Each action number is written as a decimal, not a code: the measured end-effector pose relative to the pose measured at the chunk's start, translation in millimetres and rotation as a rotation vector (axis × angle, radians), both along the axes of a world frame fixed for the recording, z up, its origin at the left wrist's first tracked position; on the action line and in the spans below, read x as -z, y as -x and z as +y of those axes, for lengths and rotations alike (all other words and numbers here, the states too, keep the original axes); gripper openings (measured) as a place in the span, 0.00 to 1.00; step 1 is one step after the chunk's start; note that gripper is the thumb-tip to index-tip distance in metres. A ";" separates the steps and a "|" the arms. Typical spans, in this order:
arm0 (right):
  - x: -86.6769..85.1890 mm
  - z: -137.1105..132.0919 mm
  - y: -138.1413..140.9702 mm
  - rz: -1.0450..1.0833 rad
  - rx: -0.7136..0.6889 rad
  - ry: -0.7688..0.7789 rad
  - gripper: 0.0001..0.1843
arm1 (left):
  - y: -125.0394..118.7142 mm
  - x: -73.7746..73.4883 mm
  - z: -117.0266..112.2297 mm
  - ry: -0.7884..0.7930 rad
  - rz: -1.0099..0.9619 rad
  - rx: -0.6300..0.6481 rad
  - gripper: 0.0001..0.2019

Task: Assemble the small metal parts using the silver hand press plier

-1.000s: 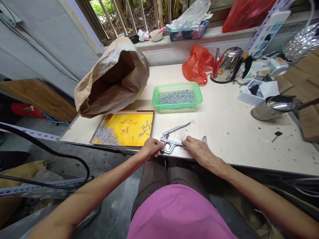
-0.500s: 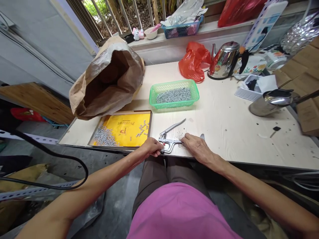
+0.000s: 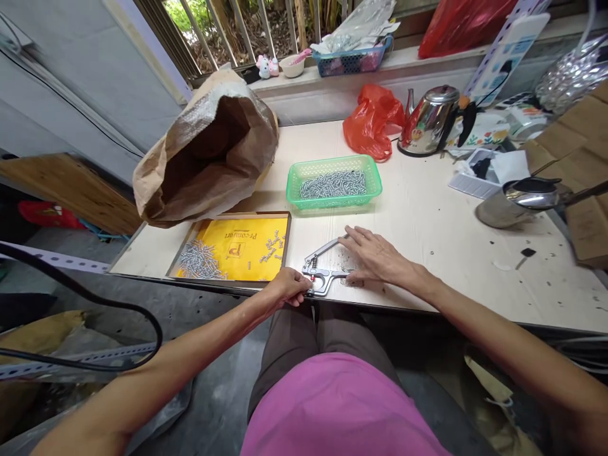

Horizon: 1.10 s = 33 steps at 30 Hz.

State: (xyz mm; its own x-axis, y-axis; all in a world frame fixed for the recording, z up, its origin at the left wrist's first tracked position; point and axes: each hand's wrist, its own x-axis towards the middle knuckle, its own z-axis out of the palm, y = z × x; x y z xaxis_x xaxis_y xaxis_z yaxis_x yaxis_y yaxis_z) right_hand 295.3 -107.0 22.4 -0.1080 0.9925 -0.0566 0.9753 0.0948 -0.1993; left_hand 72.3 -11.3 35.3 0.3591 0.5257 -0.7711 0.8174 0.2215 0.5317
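Observation:
A pair of metal snap-fastener pliers [image 3: 325, 275] lies at the table's front edge, its handles spread apart and a small red part in its jaw. My left hand [image 3: 293, 286] is closed in a pinch right at the jaw; whatever sits between the fingertips is too small to tell. Across the two handles stretches my right hand [image 3: 377, 256], fingers on the upper handle and thumb at the lower one. Left of the pliers is a shallow tray [image 3: 287, 244] lined with yellow, with small metal pieces [image 3: 200, 261] heaped in one corner and several scattered on the right.
Behind the pliers stands a green plastic basket [image 3: 334, 201] of small metal pieces. A large open paper sack [image 3: 209, 158] leans at the back left. Farther right are a red plastic bag [image 3: 370, 123], a steel kettle [image 3: 430, 123] and a metal pot [image 3: 517, 201].
My right hand has moved from the lower handle alone to spanning both handles, its fingers rising to the upper one. My left hand stays at the jaw.

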 end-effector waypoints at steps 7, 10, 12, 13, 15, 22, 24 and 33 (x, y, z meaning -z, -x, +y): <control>1.2 24.7 -10.5 -0.043 -0.076 0.146 0.55 | 2.1 3.8 -0.9 -0.003 -0.018 -0.020 0.12; -2.4 22.4 -7.6 -0.064 -0.086 0.129 0.51 | 3.2 5.5 -0.8 0.000 -0.021 -0.016 0.12; -3.6 19.8 -6.9 -0.074 -0.102 0.119 0.48 | 2.9 6.2 -0.7 -0.003 -0.021 -0.019 0.12; -3.8 18.4 -6.7 -0.078 -0.109 0.116 0.47 | 2.6 6.6 -0.5 -0.006 -0.021 -0.021 0.12; -3.4 15.4 -5.7 -0.090 -0.118 0.115 0.43 | 1.8 7.1 -0.1 -0.008 -0.021 -0.020 0.13; -2.0 3.6 6.1 -0.117 -0.072 0.075 0.28 | 7.4 6.1 -7.4 -0.289 0.034 0.159 0.13; -0.2 1.4 8.7 -0.101 -0.057 0.062 0.25 | 5.3 5.6 -13.7 -0.644 -0.001 0.323 0.11; 2.7 -7.6 10.0 -0.124 -0.018 0.044 0.26 | -55.3 11.6 -7.5 -1.030 -0.156 0.959 0.26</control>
